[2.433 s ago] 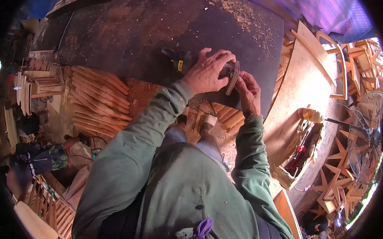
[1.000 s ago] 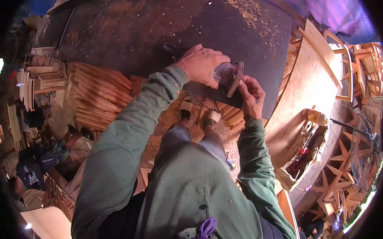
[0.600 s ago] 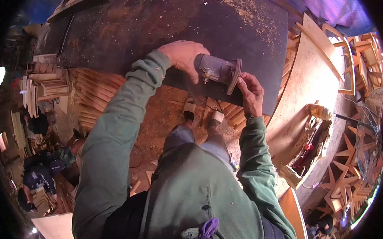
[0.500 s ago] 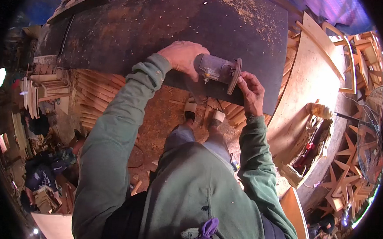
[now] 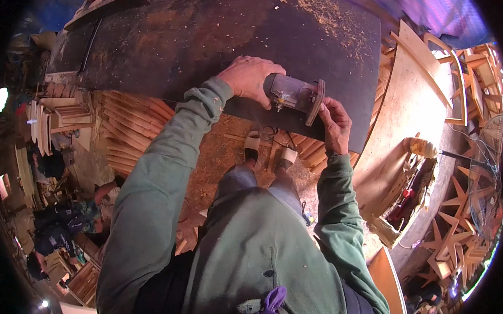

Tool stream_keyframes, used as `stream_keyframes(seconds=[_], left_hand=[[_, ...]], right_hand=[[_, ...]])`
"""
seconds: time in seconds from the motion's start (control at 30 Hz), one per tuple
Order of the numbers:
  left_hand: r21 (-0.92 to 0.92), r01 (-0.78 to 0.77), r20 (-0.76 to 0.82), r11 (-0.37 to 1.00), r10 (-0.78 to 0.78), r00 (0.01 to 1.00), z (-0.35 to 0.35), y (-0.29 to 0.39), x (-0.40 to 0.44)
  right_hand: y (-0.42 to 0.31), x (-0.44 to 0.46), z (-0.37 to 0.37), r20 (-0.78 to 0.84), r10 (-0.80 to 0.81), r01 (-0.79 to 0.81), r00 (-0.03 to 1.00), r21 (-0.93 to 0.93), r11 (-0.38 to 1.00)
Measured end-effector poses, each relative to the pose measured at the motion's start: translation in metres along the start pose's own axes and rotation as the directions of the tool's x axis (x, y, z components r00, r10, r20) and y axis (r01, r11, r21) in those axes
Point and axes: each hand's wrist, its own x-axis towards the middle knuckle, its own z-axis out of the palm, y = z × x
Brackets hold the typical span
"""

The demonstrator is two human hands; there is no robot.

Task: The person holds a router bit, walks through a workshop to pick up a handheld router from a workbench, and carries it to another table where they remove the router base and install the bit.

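A trim router lies on its side over the front edge of the dark workbench. Around its motor end, my left hand is closed. My right hand has thumb and fingertips pressed together at the router's flat base, which faces right. A metal clamp screw shows on the side of the housing nearest me. The bit is too small or hidden to make out. The cord hangs below the bench edge.
Sawdust covers the bench's far right. Curved wooden slats are stacked beneath it. To the right are a pale board, a hollowed log, wooden stars and a fan. A co-worker bends at lower left.
Both hands and the router have shifted slightly right and a little down in view. My grip looks the same. The co-worker at lower left has moved an arm.
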Motion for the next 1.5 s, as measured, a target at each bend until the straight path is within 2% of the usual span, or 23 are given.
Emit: stream_keyframes(seconds=[0.43, 0.53, 0.63, 0.73, 0.8, 0.83, 0.93, 0.97, 1.07, 1.13, 1.17, 1.37, 1.47, 1.5], left_hand=[[-0.017, 0.017, 0.019, 1.000, -0.017, 1.000, -0.001, -0.001, 0.001], [0.002, 0.057, 0.108, 0.998, -0.057, 0.993, -0.009, 0.005, 0.007], [0.023, 0.076, 0.157, 0.997, -0.078, 0.985, -0.011, 0.011, 0.011], [-0.054, 0.094, 0.105, 0.994, -0.088, 0.991, -0.005, 0.019, 0.000], [-0.131, 0.128, 0.056, 0.983, -0.122, 0.991, 0.004, 0.033, -0.010], [-0.166, 0.161, 0.034, 0.973, -0.157, 0.987, 0.008, 0.038, -0.015], [-0.288, 0.205, 0.034, 0.936, -0.203, 0.979, 0.025, 0.045, -0.026], [-0.327, 0.219, 0.046, 0.919, -0.216, 0.975, 0.031, 0.047, -0.030], [-0.417, 0.294, 0.102, 0.860, -0.277, 0.955, 0.042, 0.059, -0.042], [-0.467, 0.351, 0.131, 0.811, -0.329, 0.935, 0.054, 0.064, -0.046], [-0.448, 0.342, 0.091, 0.826, -0.338, 0.937, 0.064, 0.065, -0.047], [-0.657, 0.358, 0.167, 0.664, -0.335, 0.927, 0.077, 0.083, -0.052], [-0.856, 0.380, 0.326, 0.350, -0.205, 0.923, 0.081, 0.086, -0.053], [-0.896, 0.344, 0.296, 0.281, -0.200, 0.934, 0.079, 0.090, -0.057]], right_hand=[[0.000, -0.002, 0.004, -0.006, -0.042, 0.042, 0.999, -0.002, 0.999], [-0.010, -0.005, 0.015, -0.070, -0.037, 0.034, 0.997, -0.034, 0.999], [-0.007, -0.022, 0.017, -0.274, -0.218, 0.178, 0.937, -0.165, 0.970], [-0.018, -0.058, 0.030, -0.170, -0.126, 0.105, 0.977, -0.127, 0.986], [-0.023, -0.078, 0.039, -0.011, 0.050, -0.052, 0.999, -0.257, 0.965], [-0.017, -0.082, 0.046, 0.034, 0.109, -0.099, 0.993, -0.222, 0.970], [-0.006, -0.077, 0.053, 0.017, 0.153, -0.143, 0.988, -0.270, 0.952], [0.000, -0.076, 0.048, 0.039, 0.195, -0.179, 0.980, -0.245, 0.953], [0.004, -0.075, 0.039, 0.133, 0.174, -0.157, 0.976, -0.127, 0.979], [-0.008, -0.078, 0.034, 0.196, 0.210, -0.175, 0.958, -0.183, 0.967], [-0.009, -0.080, 0.028, 0.217, 0.216, -0.171, 0.952, -0.210, 0.963], [-0.011, -0.085, -0.001, 0.214, 0.238, -0.198, 0.947, -0.195, 0.961], [-0.018, -0.086, -0.004, 0.229, 0.237, -0.201, 0.944, -0.168, 0.965], [-0.020, -0.085, -0.003, 0.231, 0.226, -0.187, 0.946, -0.179, 0.966]])
